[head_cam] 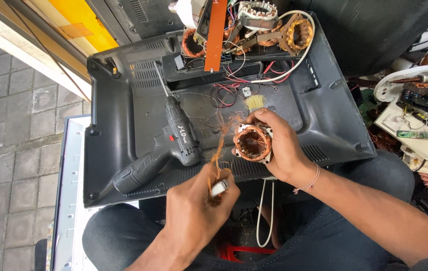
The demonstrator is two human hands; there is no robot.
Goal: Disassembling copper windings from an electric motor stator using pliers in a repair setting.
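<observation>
Stator [252, 143] gripped in right hand [279, 145]; left hand [199, 206] pulling copper wire [219, 145].

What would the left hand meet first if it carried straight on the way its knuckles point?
Probably the cordless drill lying on the black back cover: the left hand, gripping copper strands, points up-left toward its handle. Depth is unclear.

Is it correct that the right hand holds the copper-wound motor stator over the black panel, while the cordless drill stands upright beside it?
Not quite. In the head view the cordless drill lies on its side on the black panel. The right hand does hold the motor stator.
</observation>
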